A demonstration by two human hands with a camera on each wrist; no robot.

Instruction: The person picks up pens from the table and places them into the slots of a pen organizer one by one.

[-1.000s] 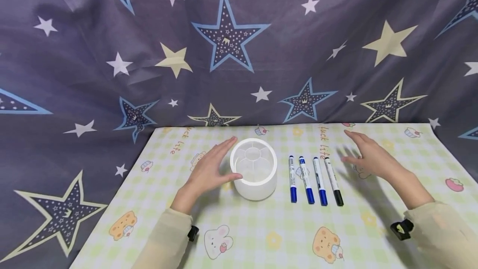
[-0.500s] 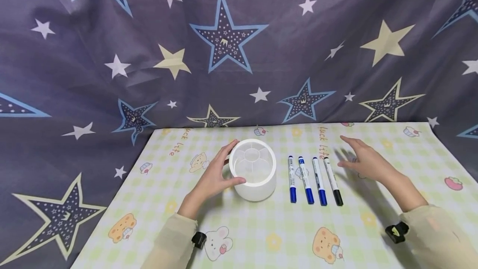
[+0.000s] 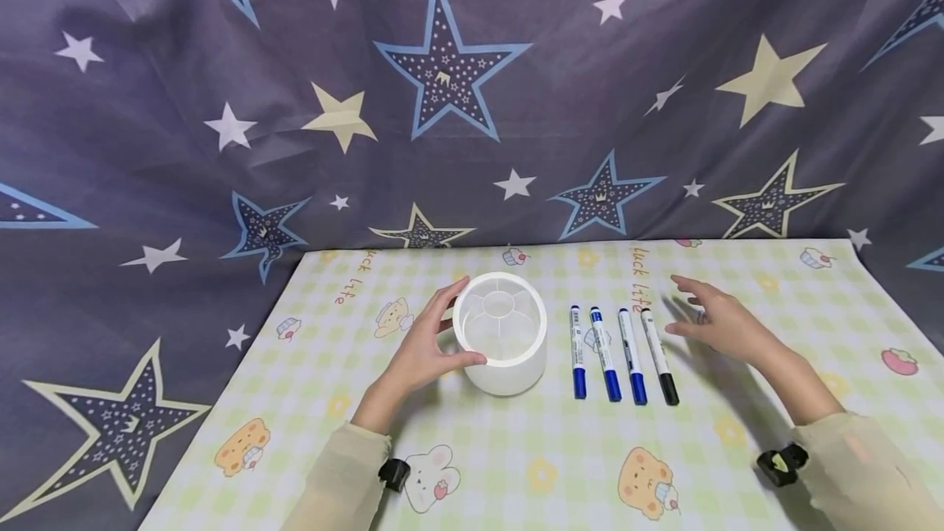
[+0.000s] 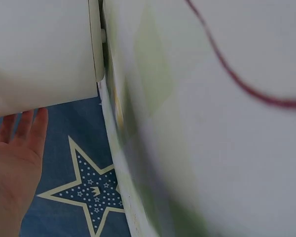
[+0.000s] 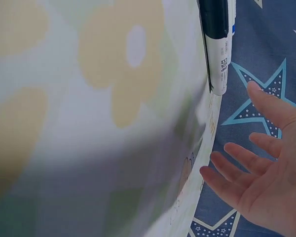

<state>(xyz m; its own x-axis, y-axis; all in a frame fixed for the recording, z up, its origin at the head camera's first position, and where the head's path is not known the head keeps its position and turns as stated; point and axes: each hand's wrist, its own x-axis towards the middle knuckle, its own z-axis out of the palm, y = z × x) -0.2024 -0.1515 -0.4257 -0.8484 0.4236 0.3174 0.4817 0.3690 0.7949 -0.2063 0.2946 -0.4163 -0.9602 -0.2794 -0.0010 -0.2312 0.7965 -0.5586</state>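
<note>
A desk [image 3: 737,449] covered with a pale green checked cloth printed with cartoon animals stands before a dark drape [image 3: 221,64] patterned with stars. The left hand [image 3: 422,344] cups the left wall of a white round holder [image 3: 501,333], fingers bent round its far side and thumb lying against the near rim. The holder stands upright near the middle of the desk; it is a short open cylinder with a thick rim, divided inside into a small central well ringed by several compartments. The right hand [image 3: 719,318] hovers above the cloth with fingers spread and relaxed, holding nothing, just right of a row of four markers. The markers lie parallel, caps toward the person, between holder and right hand: three blue-capped markers [image 3: 606,354] and, nearest the right hand, one black-capped marker [image 3: 659,356]. Each has a white barrel. The right wrist view shows the open palm [image 5: 274,168] beside the black-capped marker [image 5: 218,44].
</note>
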